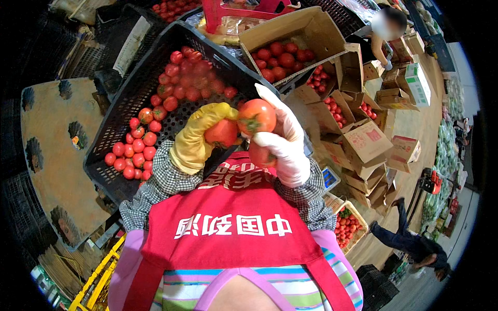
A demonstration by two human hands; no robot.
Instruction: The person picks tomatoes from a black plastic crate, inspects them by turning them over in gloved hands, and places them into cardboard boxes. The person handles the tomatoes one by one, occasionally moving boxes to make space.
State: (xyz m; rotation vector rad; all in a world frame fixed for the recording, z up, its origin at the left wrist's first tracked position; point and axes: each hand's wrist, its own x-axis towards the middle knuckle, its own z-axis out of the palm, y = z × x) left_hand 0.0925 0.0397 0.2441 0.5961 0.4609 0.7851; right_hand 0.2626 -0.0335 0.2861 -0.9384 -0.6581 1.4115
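Observation:
My left hand (pixel 192 138), in a yellow rubber glove, grips a red tomato (pixel 221 133). Close beside it, my right hand (pixel 290 144) in a white glove holds an orange-red tomato (pixel 258 112) with its green stem end showing. A further tomato (pixel 261 153) sits lower in the same white-gloved hand, partly covered by the fingers. Both hands are above the near side of a black plastic crate (pixel 102 134). Loose tomatoes (pixel 138 145) lie along the crate's left part, and more (pixel 192 79), blurred in view, fill its far end.
Beyond the crate's right side stands an open cardboard box (pixel 307 29) with tomatoes. A red plastic frame (pixel 237 13) rises behind. Several cartons (pixel 367 142) crowd the right, near a basket of small tomatoes (pixel 346 229). A worn board (pixel 50 124) lies left. Two other people are farther off right.

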